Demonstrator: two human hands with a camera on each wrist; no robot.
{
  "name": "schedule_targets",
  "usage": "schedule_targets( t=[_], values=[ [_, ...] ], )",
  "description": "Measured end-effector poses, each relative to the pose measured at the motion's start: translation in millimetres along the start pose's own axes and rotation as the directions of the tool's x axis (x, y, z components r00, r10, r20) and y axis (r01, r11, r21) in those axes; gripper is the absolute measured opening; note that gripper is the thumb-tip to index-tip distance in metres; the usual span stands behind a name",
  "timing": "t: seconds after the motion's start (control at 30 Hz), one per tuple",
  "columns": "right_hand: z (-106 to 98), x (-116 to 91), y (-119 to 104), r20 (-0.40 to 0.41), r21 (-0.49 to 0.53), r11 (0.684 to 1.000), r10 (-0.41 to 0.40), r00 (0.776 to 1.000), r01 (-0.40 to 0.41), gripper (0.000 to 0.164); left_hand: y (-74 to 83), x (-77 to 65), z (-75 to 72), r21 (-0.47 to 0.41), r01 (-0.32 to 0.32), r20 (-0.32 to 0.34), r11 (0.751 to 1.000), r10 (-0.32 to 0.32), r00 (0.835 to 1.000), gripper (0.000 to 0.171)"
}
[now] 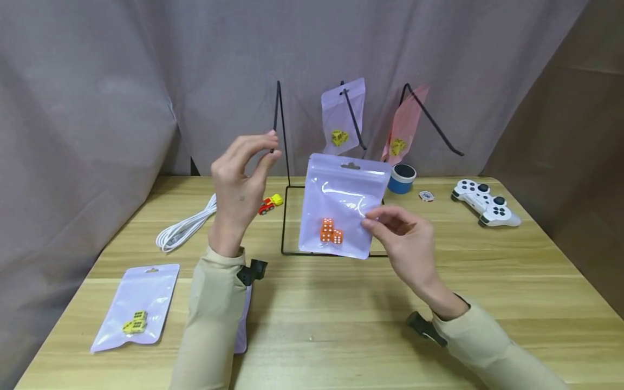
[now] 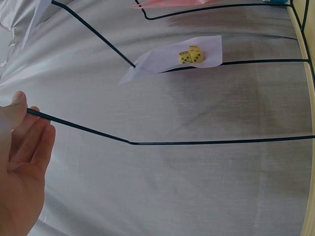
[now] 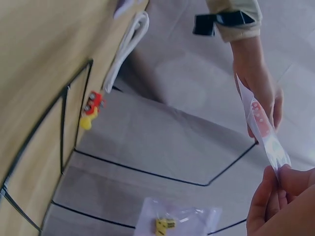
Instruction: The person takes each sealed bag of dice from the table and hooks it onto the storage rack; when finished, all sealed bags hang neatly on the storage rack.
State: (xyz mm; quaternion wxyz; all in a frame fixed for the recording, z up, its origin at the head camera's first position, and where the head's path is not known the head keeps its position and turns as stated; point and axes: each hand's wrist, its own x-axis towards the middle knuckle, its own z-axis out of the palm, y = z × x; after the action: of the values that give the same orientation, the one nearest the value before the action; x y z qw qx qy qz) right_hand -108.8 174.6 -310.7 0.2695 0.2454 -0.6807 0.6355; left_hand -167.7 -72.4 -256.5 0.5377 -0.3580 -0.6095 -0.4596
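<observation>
My left hand (image 1: 241, 184) pinches the front end of the leftmost hook (image 2: 88, 129) of a black wire rack between thumb and fingers. In my right hand (image 1: 407, 244) is a lilac zip pouch (image 1: 317, 200), pinched at its right edge and held up in front of the rack. Orange dice (image 1: 327, 234) show through its lower part, and a hang hole sits at its top. Another lilac pouch (image 1: 348, 116) with yellow dice hangs on the middle hook, and a pink pouch (image 1: 405, 122) with yellow dice on the right hook (image 1: 439, 130).
A lilac pouch (image 1: 146, 295) with yellow dice lies at the left; another is partly hidden under my left sleeve (image 1: 209, 319). Around the rack base (image 1: 283, 233) are a white cable (image 1: 180, 233), a toy car (image 1: 270, 205), a blue cylinder (image 1: 401, 181), a chip (image 1: 426, 196) and a game controller (image 1: 485, 203).
</observation>
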Motion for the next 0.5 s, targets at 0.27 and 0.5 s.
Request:
schedule_targets(
  t=[0.27,0.5],
  values=[
    [-3,14,2,-0.064,0.034,0.993,-0.111,0.992,0.113,0.014,-0.7,1.4,0.9,-0.002,-0.012,-0.002,1.000,0.012,1.000,0.013],
    [-6,23,6,-0.104,0.022,0.996,-0.084,0.991,0.087,0.013,-1.9,0.2,0.0,0.012,-0.015,0.000,1.000,0.015,1.000,0.013]
  ],
)
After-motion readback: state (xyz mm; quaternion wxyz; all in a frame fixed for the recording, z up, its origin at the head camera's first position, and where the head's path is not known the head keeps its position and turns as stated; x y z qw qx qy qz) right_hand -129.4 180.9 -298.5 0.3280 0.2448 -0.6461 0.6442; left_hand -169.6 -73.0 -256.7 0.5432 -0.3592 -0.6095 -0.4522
